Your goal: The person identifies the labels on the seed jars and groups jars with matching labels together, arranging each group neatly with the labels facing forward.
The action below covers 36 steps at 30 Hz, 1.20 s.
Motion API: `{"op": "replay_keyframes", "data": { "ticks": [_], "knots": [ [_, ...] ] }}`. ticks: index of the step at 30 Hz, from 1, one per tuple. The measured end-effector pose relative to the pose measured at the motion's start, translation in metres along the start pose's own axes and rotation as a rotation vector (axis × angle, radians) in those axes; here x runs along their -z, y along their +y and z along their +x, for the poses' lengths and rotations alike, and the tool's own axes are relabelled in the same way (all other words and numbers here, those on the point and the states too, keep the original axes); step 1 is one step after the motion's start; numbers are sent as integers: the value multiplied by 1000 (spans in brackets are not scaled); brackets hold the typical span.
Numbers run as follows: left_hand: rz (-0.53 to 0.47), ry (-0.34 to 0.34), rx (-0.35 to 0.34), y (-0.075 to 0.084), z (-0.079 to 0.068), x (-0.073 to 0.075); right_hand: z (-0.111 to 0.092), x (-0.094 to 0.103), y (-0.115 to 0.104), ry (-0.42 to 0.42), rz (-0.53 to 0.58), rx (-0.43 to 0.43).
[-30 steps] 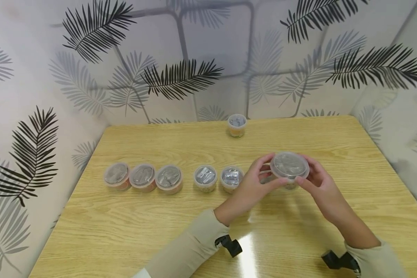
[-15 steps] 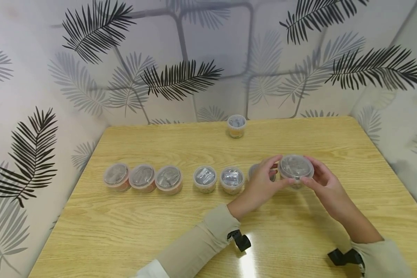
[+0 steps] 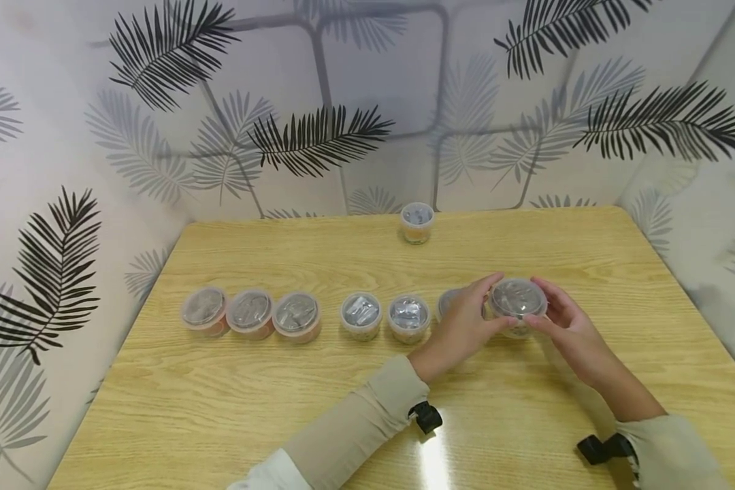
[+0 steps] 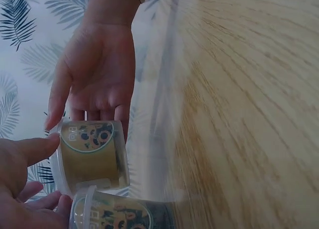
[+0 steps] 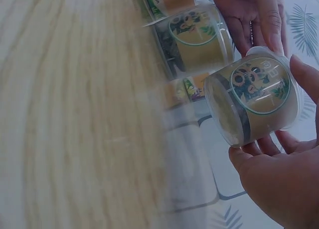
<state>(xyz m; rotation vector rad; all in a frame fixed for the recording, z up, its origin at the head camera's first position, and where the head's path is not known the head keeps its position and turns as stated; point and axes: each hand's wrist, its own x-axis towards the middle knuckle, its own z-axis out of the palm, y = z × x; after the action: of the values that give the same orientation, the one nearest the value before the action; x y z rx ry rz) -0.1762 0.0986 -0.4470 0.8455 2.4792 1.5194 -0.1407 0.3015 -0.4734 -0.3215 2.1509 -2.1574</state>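
Observation:
Thumbs and fingers of both hands grip a round, clear plastic tub [image 3: 517, 298] by its sides, near the lid. My left hand [image 3: 459, 327] is at its left, my right hand [image 3: 582, 340] at its right. In the right wrist view the tub [image 5: 259, 97] leans somewhat and carries a round sunflower label. Whether its base touches the table cannot be told. Another tub [image 3: 447, 299] stands just left of it, partly hidden behind my left hand. That neighbouring tub [image 4: 117, 211] also shows at the bottom of the left wrist view.
Two similar tubs, one [image 3: 361, 311] beside the other [image 3: 408, 313], stand left of my hands. Three more, including one [image 3: 297, 313], stand close together farther left. A single tub [image 3: 417, 216] sits near the back edge of the wooden table [image 3: 251, 408]. Leaf-patterned walls surround it.
Both hands first carry the tub right and down, then slightly back left and lower. The tub beside my left hand has come into partial view. Other tubs have not moved.

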Motion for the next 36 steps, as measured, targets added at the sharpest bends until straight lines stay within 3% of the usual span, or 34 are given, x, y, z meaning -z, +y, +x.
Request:
{"op": "replay_keyframes", "data": {
  "ticks": [9,21,31,36],
  "knots": [
    [145,-46,-76,-5,5,-3,1,7,11,-48,52,-31],
    [277,-64,-96,-2,4,-3,5,15,21,-98,52,-72],
    [144,-65,-105,-3,2,4,6,18,23,-141,3,-65],
    [49,-68,-87,-1,-2,17,9,18,13,-116,-138,-48]
  ]
}}
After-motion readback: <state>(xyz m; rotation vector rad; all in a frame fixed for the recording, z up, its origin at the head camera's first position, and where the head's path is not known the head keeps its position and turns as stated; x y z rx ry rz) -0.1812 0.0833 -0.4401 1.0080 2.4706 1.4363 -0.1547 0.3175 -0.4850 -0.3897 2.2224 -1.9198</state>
